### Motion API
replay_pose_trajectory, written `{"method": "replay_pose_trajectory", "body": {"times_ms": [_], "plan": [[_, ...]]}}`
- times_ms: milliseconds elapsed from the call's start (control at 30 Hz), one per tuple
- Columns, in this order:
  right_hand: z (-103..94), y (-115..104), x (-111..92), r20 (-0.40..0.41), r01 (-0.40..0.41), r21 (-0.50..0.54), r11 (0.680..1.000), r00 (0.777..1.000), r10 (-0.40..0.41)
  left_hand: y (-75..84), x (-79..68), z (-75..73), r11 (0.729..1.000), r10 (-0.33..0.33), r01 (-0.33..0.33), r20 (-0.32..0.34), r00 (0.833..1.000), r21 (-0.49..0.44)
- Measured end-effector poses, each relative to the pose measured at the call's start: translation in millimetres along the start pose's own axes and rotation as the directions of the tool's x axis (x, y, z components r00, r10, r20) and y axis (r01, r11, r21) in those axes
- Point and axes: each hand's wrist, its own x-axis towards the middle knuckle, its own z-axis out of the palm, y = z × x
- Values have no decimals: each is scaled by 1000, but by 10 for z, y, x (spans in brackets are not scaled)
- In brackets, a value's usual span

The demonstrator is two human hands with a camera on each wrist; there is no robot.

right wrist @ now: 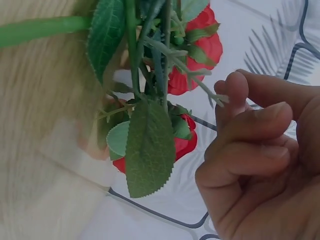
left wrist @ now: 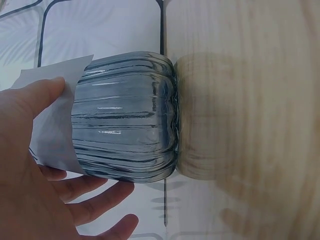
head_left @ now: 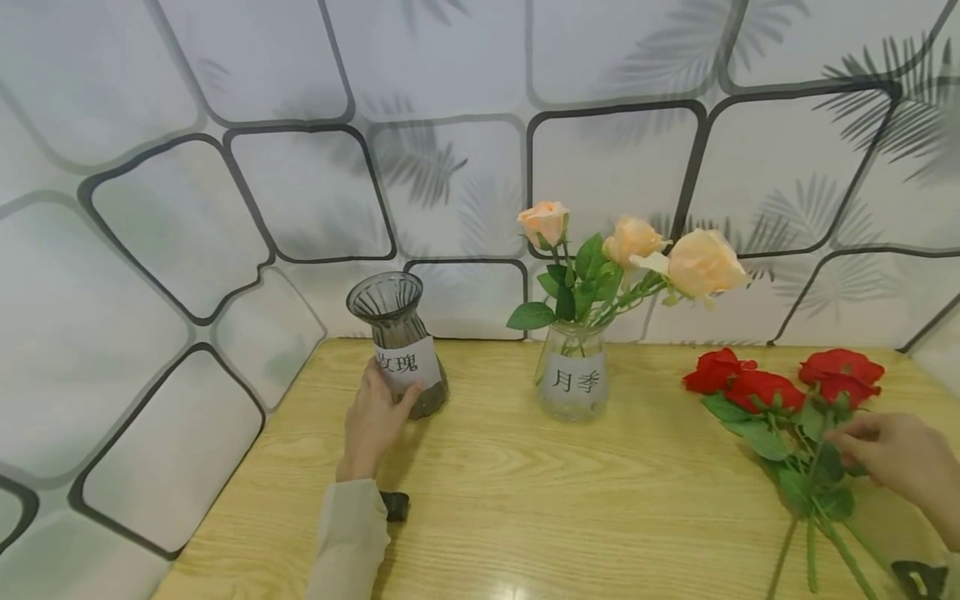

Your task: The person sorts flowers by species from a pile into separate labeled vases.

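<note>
Right hand curls just right of the red roses, stems running personward, pinch unclear, while the left hand grips the grey vase.

- At twelve o'clock stood a pale wall patterned with dark rounded outlines.
- Toward two o'clock it bore grey palm-like leaves.
- At nine o'clock stood a matching side wall.
- At six o'clock spread a yellowish wood-grain tabletop, catching a small bright glare.

Label — partly hidden behind left grip, rose stem — cut by bottom edge
</note>
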Motion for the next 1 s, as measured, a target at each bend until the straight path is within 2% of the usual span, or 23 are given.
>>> {"method": "replay_pose_trajectory", "body": {"times_ms": [167, 500, 633, 833, 1000], "plan": [[60, 7, -15, 44, 26, -21, 999, 999, -25, 0, -7, 1, 1000, -1, 1, -3, 1000, -3], [124, 23, 23, 77, 71, -68, 995, 995, -66, -3, -22, -1, 1000, -6, 7, 4, 1000, -14], [139, 42, 56, 103, 52, -68, 996, 994, -44, 0, -27, -3, 1000, -8, 8, 10, 1000, -14], [193, 50, 60, 82, 46, -70, 996, 996, -40, 7, -24, -1, 1000, -16, 16, 15, 1000, -10], [223, 62, 75, 123, 36, -63, 997, 992, -28, 14, -19, 0, 1000, -17, 17, 17, 1000, -11]]}}
